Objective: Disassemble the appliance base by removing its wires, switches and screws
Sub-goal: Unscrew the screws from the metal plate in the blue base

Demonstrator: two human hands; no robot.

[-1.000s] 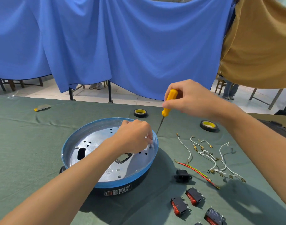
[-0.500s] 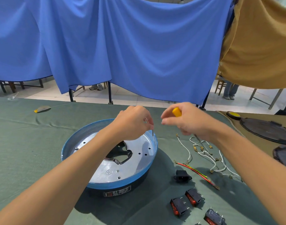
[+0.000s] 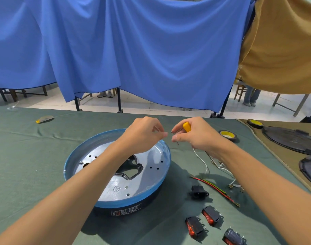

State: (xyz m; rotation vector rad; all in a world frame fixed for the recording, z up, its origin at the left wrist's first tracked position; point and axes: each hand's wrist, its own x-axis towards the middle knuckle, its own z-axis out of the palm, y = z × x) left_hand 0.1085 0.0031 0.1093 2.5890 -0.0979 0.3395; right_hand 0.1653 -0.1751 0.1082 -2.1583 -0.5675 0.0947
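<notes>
Above the far rim of the appliance base (image 3: 126,202), the two hands nearly meet, fingertip to fingertip. The left hand (image 3: 144,134) has its thumb and forefinger pressed together as in a pinch; whether anything lies between them is too small to tell. The right hand (image 3: 198,137) is curled round a yellow-handled screwdriver (image 3: 186,126), whose thin shaft pokes out below its forefinger, pointing towards the left hand.

Below the left hand and forearm the base sits on the green worktop (image 3: 27,156), its silver plate facing up inside a blue rim. Under the right wrist and forearm lie loose white wires (image 3: 202,161) and a red, yellow and green wire (image 3: 216,189). Nearer the person than these, a black socket (image 3: 199,191) and three rocker switches (image 3: 194,227) lie apart from the base. Just beyond the right wrist rests a tape roll (image 3: 227,135).
</notes>
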